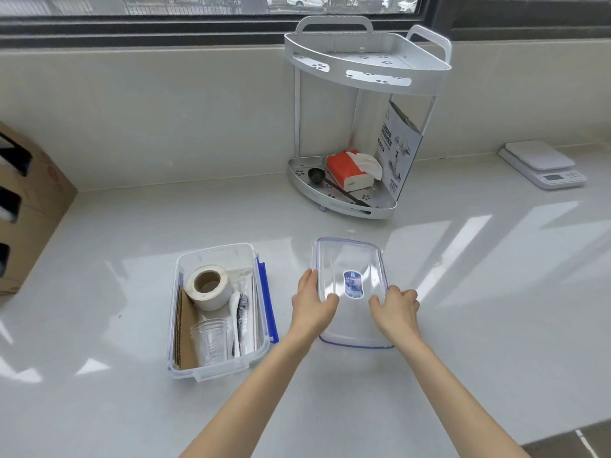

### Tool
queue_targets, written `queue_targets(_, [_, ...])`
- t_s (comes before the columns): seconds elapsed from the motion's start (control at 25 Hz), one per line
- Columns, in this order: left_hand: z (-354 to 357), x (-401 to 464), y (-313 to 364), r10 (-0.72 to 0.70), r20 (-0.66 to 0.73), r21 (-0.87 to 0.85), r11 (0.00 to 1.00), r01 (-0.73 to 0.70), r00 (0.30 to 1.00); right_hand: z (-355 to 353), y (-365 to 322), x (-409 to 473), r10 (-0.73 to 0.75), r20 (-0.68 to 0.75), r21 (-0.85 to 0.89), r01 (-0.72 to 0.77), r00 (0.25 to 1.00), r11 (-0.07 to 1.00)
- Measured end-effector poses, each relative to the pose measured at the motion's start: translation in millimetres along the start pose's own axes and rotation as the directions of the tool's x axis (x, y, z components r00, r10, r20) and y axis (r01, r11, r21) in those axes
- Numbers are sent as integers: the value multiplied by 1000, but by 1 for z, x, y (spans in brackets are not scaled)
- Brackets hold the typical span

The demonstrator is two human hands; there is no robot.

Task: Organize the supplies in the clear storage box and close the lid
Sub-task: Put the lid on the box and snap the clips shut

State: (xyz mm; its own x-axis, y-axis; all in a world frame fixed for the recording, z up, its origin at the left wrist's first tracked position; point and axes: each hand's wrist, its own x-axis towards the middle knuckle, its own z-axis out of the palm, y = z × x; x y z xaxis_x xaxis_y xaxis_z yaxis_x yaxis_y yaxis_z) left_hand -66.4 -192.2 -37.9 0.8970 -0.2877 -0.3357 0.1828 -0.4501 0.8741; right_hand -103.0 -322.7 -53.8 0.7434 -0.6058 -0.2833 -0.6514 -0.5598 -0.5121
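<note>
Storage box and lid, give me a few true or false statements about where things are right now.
1. The lid is on the box. False: it lies on the counter right of the box.
2. Both hands touch the lid. True: left hand, right hand.
3. A tape roll is in the box. True.
4. The cups stand on the rack. False: they are in the box.

This is looking like a home kitchen: a pale stone counter is running under a window, a two-tier corner rack is holding tissues and a scoop, and a kitchen scale is sitting near the right edge.
</note>
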Motion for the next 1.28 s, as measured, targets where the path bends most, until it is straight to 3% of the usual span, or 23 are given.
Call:
queue_targets(0.24, [-50,-6,16,131,-199,0,991,-133,971,3,-47,-11,-171,-29,73,173,985,982])
queue_targets(0.6, [-139,-37,-27,19,-410,-91,994,-62,912,50,-109,-48,-359,68,146,347,931,926])
queue_targets(0.84, [-161,-57,-66,-95,-410,-160,987,31,907,80,-119,-67,-379,142,165,356,914,920])
queue_targets(1.28, [-163,-52,-84,-46,-367,-106,994,7,929,86,-121,-69,-294,142,251,253,945,934])
